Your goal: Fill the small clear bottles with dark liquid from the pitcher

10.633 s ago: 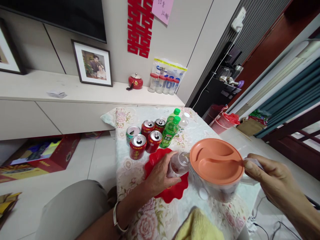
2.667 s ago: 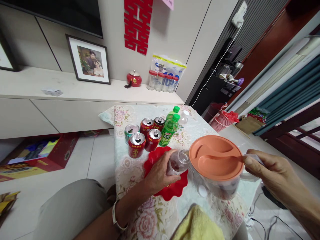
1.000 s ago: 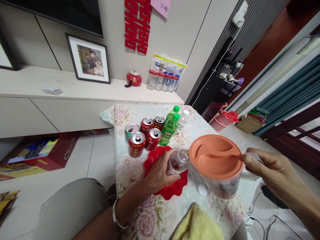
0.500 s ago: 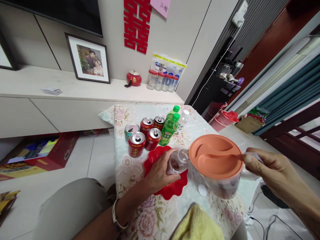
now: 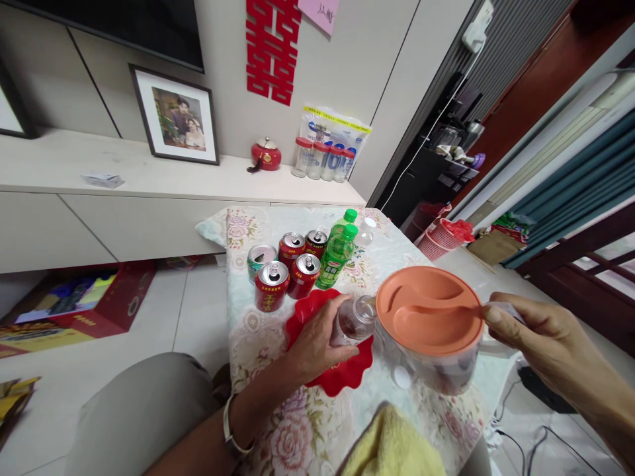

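Two hands fill the middle of my head view, and both have hold of something. With the left hand I see thumb and fingers curled round a small clear bottle, its uncapped neck leaning toward the pitcher. The right hand is closed on the handle of a clear pitcher with an orange lid and dark contents low inside. Bottle mouth and lid edge sit side by side; I can't tell whether they touch. Beneath the left hand lies a red scalloped plate, though I can't make out if the bottle rests on it. Just right of that plate, a white cap lies on the flowered tablecloth, and nearer me is a bunched yellow cloth. Beyond the plate I count five drink cans in a cluster, two green bottles beside them, and a clear bottle with a white top. Farther back, red-lidded jars line a white cabinet.
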`<state>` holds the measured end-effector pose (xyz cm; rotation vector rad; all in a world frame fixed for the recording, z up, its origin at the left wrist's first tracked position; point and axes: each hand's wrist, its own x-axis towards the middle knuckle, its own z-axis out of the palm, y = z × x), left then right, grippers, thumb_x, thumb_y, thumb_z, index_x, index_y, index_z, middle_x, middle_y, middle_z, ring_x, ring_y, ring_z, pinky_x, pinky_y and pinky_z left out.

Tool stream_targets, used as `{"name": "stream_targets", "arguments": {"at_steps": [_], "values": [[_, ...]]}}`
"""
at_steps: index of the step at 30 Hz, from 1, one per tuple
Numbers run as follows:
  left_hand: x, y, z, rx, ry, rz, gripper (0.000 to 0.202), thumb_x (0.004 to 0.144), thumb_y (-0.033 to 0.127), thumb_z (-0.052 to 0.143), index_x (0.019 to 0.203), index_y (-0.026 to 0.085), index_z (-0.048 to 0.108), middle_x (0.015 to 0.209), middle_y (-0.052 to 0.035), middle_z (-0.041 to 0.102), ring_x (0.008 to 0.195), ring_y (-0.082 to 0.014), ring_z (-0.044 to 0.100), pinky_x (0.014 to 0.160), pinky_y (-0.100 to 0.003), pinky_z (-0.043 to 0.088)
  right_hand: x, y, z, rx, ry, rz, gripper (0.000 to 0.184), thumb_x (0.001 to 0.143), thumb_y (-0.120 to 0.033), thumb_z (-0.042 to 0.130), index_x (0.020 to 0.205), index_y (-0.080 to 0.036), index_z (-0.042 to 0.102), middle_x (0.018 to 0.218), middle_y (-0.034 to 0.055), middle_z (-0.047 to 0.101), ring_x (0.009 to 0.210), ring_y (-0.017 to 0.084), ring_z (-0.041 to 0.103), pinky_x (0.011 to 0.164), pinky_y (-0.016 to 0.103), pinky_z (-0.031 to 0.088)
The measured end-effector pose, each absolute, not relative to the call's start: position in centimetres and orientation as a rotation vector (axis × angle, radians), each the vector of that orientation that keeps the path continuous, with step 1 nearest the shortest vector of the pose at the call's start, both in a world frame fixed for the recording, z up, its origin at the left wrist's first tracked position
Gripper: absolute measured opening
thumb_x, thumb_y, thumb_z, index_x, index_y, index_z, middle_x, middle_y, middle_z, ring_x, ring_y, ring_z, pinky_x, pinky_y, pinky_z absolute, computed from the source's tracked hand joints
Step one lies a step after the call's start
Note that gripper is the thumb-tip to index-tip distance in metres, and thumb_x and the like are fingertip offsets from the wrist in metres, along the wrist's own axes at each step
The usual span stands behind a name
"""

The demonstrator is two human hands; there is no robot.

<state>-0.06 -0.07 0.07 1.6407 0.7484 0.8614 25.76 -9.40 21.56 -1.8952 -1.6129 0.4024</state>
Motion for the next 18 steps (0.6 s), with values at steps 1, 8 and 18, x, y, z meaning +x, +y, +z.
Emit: {"name": "stream_targets", "arguments": {"at_steps": [1,8,18], "values": [[0.0,0.0,0.0,1.643,0.744,0.867,0.090,0.072,0.023,0.084,0.153,0.029,0.047,0.157,-0.0112,0.063,0.144,-0.0377,0.062,0.124,-0.057,0.050,25.8,-9.4,21.5,-1.896,-1.612,0.397,0.067,0.076,-0.086,0.071,0.051,-0.026,0.051,0.056,0.0030,0.035,0.056,0.020,0.030,0.051,0.037,0.022],[0.0,0.0,0.0,1.649,0.737,0.902,0.088,0.071,0.023,0.083,0.153,0.028,0.049,0.154,-0.0111,0.066,0.141,-0.0382,0.064,0.123,-0.056,0.051,25.8,-9.3,21.4,-1.896,-1.624,0.394,0.065,0.078,-0.084,0.071,0.054,-0.026,0.054,0.058,0.0032,0.038,0.057,0.021,0.033,0.052,0.037,0.024],[-0.1,0.0,0.1,1.633,0.733,0.872,0.090,0.072,0.021,0.084,0.154,0.030,0.048,0.157,-0.0119,0.062,0.145,-0.0377,0.061,0.124,-0.059,0.049,26.9,-9.7,21.1,-1.904,-1.669,0.443,0.061,0.084,-0.080,0.069,0.058,-0.027,0.053,0.060,0.0023,0.037,0.058,0.021,0.032,0.053,0.037,0.024]]}}
